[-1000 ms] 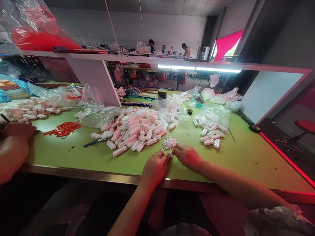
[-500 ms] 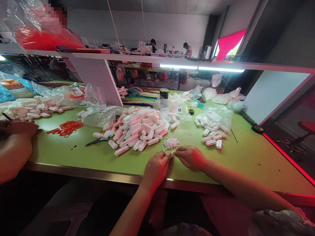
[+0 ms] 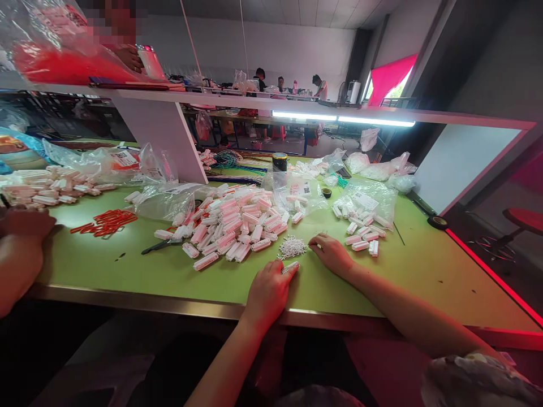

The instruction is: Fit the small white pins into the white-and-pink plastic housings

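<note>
My left hand (image 3: 266, 289) rests near the table's front edge, its fingers closed around a small white plastic block (image 3: 291, 267) with slots. To the right of a little heap of tiny white plastic pieces (image 3: 292, 247) is my right hand (image 3: 333, 254). Its fingertips are pinched together, apart from the block; what is between them, if anything, is too small to make out. Behind the heap lies a large pile of similar white blocks (image 3: 231, 220), and a smaller group of blocks (image 3: 360, 234) sits to the right.
Black-handled scissors (image 3: 159, 246) and orange clips (image 3: 106, 222) lie left of the pile. Clear plastic bags (image 3: 373, 198), a black tape roll (image 3: 436, 222) and a shelf divider (image 3: 163, 135) stand around. A co-worker's hand (image 3: 25, 226) is at the left edge.
My right hand has moved off the block in my left hand, up and right to beside the tiny pieces. The left hand keeps its hold. A person behind the shelf now shows a white container.
</note>
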The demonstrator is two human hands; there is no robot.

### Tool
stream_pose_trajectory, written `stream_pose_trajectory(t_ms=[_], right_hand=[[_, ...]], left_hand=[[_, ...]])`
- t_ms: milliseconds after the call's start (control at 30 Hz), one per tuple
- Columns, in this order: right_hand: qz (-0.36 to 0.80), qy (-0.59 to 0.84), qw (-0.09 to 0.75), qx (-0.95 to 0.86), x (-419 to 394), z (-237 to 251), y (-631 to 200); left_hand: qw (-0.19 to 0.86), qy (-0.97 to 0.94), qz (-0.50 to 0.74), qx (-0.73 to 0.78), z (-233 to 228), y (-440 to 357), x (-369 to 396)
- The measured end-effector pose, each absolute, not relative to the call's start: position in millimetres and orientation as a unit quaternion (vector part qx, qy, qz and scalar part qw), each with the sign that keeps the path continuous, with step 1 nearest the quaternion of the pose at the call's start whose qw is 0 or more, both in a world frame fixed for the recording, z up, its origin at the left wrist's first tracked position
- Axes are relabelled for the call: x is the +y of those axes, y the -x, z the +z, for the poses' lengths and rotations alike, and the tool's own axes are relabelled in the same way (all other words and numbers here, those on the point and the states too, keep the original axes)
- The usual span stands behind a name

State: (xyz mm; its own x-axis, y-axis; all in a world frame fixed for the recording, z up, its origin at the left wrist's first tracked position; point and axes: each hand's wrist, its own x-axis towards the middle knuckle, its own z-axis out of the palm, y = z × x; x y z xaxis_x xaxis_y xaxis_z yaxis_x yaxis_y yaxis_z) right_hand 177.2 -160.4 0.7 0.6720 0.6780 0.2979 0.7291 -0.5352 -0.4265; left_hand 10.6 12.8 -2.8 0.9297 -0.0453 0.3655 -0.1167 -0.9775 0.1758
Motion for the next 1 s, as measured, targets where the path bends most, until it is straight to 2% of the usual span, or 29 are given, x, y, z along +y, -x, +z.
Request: stream_pose_trajectory(t_ms=[200,567,1000], right_hand=[[-0.032,0.896,0.227,-0.381,-152.2,0.5,-177.1],[-0.008,0.892,0.233,-0.387,-154.8,0.8,-180.6],[-0.051,0.818,0.323,-0.473,-156.5,8.6,-154.3]], left_hand=[[0.116,-0.973,0.194,-0.045,-3.3,-10.4,14.9],[0.113,-0.972,0.203,-0.021,-7.6,-10.8,14.9],[0.121,-0.972,0.200,-0.014,-2.9,-9.5,12.4]])
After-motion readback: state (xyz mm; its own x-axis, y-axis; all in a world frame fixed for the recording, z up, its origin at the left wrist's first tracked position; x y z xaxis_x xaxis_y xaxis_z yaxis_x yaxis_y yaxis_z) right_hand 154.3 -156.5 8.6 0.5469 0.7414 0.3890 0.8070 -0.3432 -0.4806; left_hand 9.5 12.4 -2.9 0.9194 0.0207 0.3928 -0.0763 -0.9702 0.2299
